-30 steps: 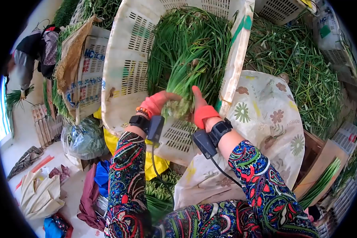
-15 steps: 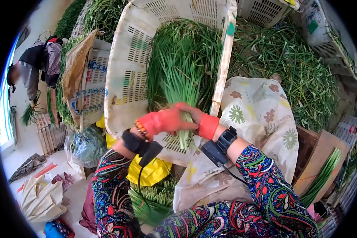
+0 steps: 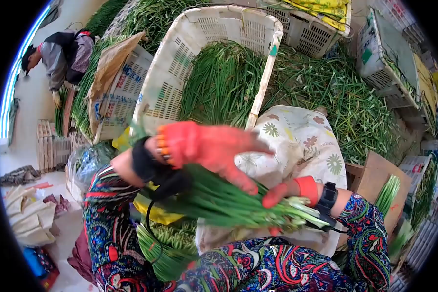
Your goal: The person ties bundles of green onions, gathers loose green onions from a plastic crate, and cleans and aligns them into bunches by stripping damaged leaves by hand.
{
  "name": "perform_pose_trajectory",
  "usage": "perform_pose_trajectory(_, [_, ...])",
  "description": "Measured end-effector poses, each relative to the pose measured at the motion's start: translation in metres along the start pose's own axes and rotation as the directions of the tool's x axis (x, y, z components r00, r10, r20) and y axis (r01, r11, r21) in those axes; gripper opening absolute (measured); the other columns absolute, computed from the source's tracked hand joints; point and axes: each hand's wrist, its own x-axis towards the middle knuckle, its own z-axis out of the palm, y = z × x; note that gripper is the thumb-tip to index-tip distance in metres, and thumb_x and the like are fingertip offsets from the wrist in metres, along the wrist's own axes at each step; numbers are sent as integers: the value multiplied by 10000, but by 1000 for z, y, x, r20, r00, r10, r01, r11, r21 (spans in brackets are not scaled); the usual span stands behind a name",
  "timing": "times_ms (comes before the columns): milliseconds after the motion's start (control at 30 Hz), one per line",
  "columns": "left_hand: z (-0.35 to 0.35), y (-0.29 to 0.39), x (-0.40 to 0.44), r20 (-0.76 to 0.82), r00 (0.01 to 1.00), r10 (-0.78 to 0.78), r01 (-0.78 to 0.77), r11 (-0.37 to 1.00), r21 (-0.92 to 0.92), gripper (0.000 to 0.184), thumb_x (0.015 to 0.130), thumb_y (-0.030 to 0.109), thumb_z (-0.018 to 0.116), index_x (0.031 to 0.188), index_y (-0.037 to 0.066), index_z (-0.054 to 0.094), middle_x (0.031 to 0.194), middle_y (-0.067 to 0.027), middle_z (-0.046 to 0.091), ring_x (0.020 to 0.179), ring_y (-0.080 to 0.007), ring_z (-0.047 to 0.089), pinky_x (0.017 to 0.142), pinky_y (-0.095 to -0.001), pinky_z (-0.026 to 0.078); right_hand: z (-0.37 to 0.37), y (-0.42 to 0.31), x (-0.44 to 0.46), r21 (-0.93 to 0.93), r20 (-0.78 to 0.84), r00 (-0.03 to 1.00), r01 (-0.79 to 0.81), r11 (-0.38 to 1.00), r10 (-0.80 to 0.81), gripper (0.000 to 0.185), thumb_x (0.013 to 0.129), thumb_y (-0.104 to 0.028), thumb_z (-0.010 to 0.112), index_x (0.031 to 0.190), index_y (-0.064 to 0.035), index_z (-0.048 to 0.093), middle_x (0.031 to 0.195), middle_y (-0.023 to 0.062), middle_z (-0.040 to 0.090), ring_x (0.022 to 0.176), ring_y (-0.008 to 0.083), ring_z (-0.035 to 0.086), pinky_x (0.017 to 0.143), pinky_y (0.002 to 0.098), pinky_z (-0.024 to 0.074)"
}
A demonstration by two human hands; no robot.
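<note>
A bunch of green chives [image 3: 224, 199] lies sideways in front of my body, its pale root ends pointing right. My right hand [image 3: 292, 191], in a red-orange glove, grips the bunch near those ends. Above the leaves is my left hand [image 3: 204, 148], also gloved and somewhat blurred, with fingers stretched out and apart. A wrist strap [image 3: 151, 163] and beads sit behind that glove. Beyond my hands, more chives [image 3: 224, 80] lie loose in a tilted white plastic crate [image 3: 166, 97]. The flower-patterned cloth [image 3: 321, 160] covers my lap area under the bunch.
Loose green leaves [image 3: 340, 102] cover the floor at right. Another crate [image 3: 316, 36] with yellow bags stands at the back. Trimmed bundles [image 3: 168, 248] lie below left, near a yellow bag [image 3: 155, 211]. A person [image 3: 63, 53] bends over greens at far left.
The bunch has moved from the crate toward my body and turned sideways. My left hand has let go and spread open, while my right hand has shifted right, holding the root ends.
</note>
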Motion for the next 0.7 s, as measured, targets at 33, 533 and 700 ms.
perform_pose_trajectory(33, [18, -5, 9, 182, 982, -60, 68, 997, -37, 816, 686, 513, 654, 1307, 79, 351, 1308, -167, 392, 1258, -305, 298, 1045, -384, 237, 6, 10, -9, 7, 41, 999, -31, 999, 31, 492, 781, -241, 568, 1190, 13, 462, 1028, 166, 594, 778, 246, 633, 654, 330, 528])
perform_pose_trajectory(533, [181, -6, -34, 197, 979, 44, 184, 215, -959, 938, 703, 378, 704, 1368, 14, 152, 1354, -121, 324, 1203, -183, 345, 1009, -328, 272, -51, 161, 23, -282, -3, 698, 686, 671, -716, 571, 760, -177, 647, 1263, -47, 409, 1241, 87, 479, 1105, 204, 469, 960, 337, 345])
perform_pose_trajectory(700, [150, 6, -1, 83, 982, -168, 118, 211, -970, 753, 773, 275, 646, 1358, 57, 226, 1266, -104, 448, 1093, -177, 479, 927, -319, 390, -56, 132, 63, -91, -40, 478, 873, 479, -878, 589, 785, -369, 613, 1243, -46, 434, 1218, 68, 508, 1122, 217, 467, 979, 356, 335])
